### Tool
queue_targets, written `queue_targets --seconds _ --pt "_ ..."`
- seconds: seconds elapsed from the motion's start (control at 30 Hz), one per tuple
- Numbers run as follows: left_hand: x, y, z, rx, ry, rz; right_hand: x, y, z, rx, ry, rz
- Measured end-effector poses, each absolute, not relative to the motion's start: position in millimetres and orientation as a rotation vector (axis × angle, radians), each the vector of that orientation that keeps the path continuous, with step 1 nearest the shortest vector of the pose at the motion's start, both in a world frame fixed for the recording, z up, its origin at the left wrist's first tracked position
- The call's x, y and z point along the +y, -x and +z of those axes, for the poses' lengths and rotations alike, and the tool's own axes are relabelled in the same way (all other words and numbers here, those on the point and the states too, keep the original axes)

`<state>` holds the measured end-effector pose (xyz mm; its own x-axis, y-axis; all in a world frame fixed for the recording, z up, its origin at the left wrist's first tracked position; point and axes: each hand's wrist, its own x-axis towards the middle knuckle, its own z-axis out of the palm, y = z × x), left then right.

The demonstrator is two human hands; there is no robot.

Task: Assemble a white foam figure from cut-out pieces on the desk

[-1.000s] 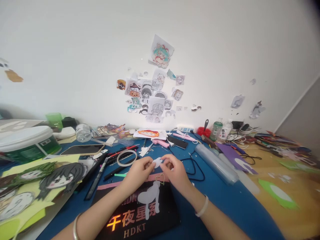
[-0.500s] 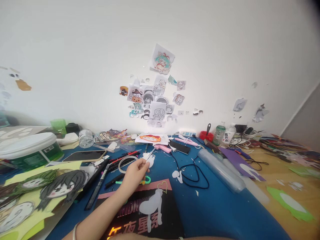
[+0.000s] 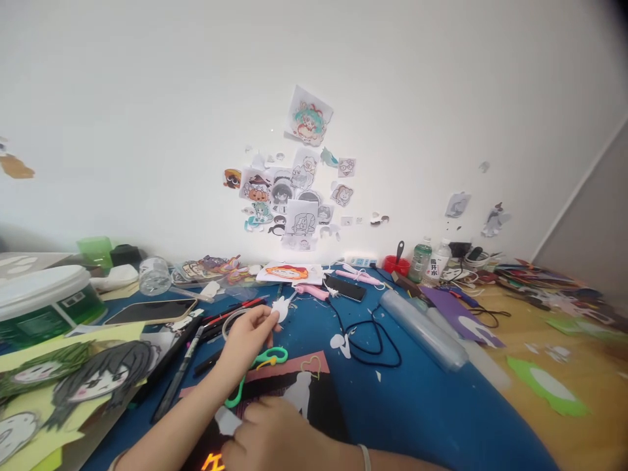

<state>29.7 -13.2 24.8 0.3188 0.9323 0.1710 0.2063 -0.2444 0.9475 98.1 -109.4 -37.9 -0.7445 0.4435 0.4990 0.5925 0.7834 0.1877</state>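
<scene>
Head view: the left hand pinches a white cutout, twelve o'clock from the curled right hand, whose grip I cannot tell. Probably light, easily creased paper; best held by its edge.

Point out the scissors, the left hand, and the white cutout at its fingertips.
Scissors [image 3: 267,362]: head view, yellow part by green handle.
Left hand [image 3: 248,335]: head view, back of hand.
White cutout [image 3: 281,309]: head view, uncovered middle.

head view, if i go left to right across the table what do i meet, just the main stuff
White-lidded tub → clear plastic container → left hand → white cutout → dark phone → red bowl → purple sheet → green-and-white piece
</scene>
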Motion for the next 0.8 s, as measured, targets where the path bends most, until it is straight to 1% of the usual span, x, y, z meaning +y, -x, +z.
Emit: queue_targets --seconds 0.07,0.13,0.23,0.3,0.37,0.43,0.63,0.8 --pt "-16 -31 24 1.044 -1.690 0.986 -106 -114 -23 -2.508 0.783 -0.410" --pt "-19 -33 23 1.051 -1.690 0.979 -102 -141 -1 -2.440 0.874 -0.301" --pt "-20 -35 19 1.030 -1.682 0.985 -92 -203 28 -2.187 1.124 -0.024" --pt "-19 -35 17 1.022 -1.677 0.988 -84 -249 34 -2.004 1.338 0.165" --pt "-18 -35 14 1.026 -1.680 0.984 -77 -287 30 -1.945 1.502 0.300" --pt "-18 -35 13 1.034 -1.696 0.971 -73 -308 19 -2.011 1.597 0.388" --pt "-21 -37 14 1.022 -1.712 0.947 -63 -299 -5 -2.062 1.742 0.296" --pt "-24 -38 18 1.006 -1.694 0.950 -62 -294 -3 -2.049 1.723 0.392"
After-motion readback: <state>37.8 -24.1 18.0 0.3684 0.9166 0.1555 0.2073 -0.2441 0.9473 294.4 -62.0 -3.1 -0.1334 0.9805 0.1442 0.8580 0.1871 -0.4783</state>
